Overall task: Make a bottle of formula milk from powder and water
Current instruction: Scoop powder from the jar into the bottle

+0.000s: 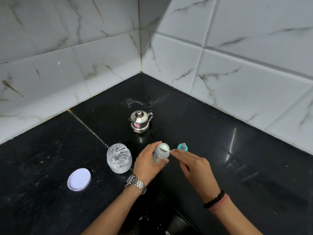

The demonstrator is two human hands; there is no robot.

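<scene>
Gripping bottle (160,153) upright, left hand (149,162)

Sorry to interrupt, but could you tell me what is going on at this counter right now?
A person is making formula. The left hand grips an open baby bottle, tilted, with white contents inside. The right hand pinches a small white spoon at the bottle's mouth. The blue teat cap stands just beyond it on the black counter. The powder jar is open, its white lid lying to its left. A lidded steel pot stands farther back.
</scene>
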